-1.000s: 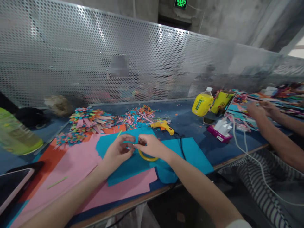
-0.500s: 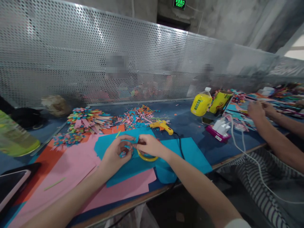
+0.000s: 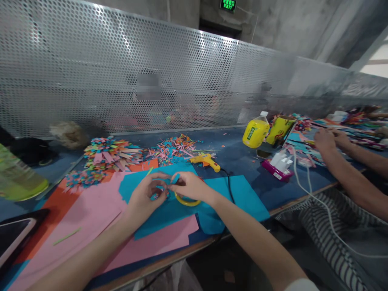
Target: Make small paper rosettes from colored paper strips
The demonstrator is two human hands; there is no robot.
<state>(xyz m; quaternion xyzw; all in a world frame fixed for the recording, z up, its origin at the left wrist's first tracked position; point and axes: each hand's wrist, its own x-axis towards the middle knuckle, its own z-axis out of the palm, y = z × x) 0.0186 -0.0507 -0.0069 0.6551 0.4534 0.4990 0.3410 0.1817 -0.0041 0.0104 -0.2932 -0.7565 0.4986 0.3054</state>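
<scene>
Over a blue paper sheet (image 3: 163, 222), my two hands meet with fingertips close together. My left hand (image 3: 149, 190) is curled, with small coloured bits partly visible inside its fingers; what they are I cannot make out. Between thumb and fingers my right hand (image 3: 190, 186) pinches a small blue paper strip (image 3: 175, 178), whose end pokes up toward the left hand. A yellow ring (image 3: 188, 202) lies on the sheet just under my right hand, partly covered by it. Beyond the hands rests a yellow glue gun (image 3: 206, 160) with a black cord.
Pink sheets (image 3: 81, 214) lie at left beside a phone (image 3: 15, 234). Behind are bundles of coloured paper strips (image 3: 112, 153) and a loose heap (image 3: 174, 148). Rightward stand a yellow bottle (image 3: 255, 131) and a purple box (image 3: 277, 169); a co-worker's hands (image 3: 329, 141) work farther right.
The blue strip's end now shows more plainly above my right fingertips. Both hands stay in nearly the same place, and the view has shifted slightly.
</scene>
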